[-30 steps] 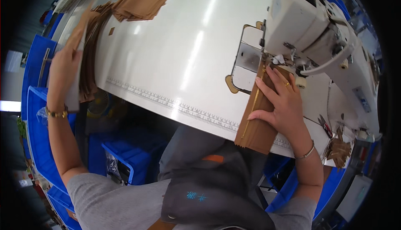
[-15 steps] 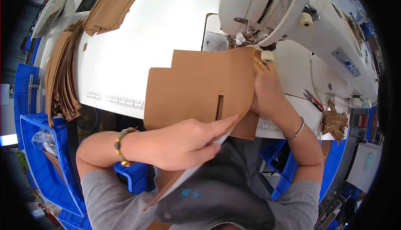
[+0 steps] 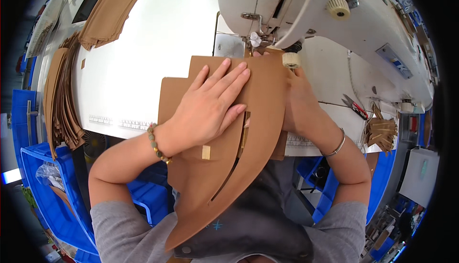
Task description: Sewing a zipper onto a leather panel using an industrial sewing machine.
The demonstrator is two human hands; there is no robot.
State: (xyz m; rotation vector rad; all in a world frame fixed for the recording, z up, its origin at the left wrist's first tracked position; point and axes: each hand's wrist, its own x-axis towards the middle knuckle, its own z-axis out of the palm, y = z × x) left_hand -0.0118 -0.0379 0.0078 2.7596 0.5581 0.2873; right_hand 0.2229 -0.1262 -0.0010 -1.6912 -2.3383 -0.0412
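Panel (image 3: 263, 105) overhangs the desk (image 3: 143, 57) edge, left grip (image 3: 205, 110) spread flat on it, right grip (image 3: 302, 107) partly hidden at its right edge, closure indeterminable, room leftward to a stack (image 3: 62, 98).

We find the slotted panel (image 3: 263, 100) on the front part of the worktop (image 3: 153, 38), overhanging its near edge; the left hand (image 3: 210, 100) lies on top, the right hand (image 3: 301, 103) at its right edge, partly beneath. Behind and rightward stands the sewing machine (image 3: 354, 33). Farther left we locate a panel stack (image 3: 114, 12), with another pile (image 3: 62, 95) before it. Right of the right hand, scissors (image 3: 356, 107) lie near a strip bundle (image 3: 381, 130). Left of the person, a bin (image 3: 43, 196) contains a plastic bag (image 3: 50, 174).
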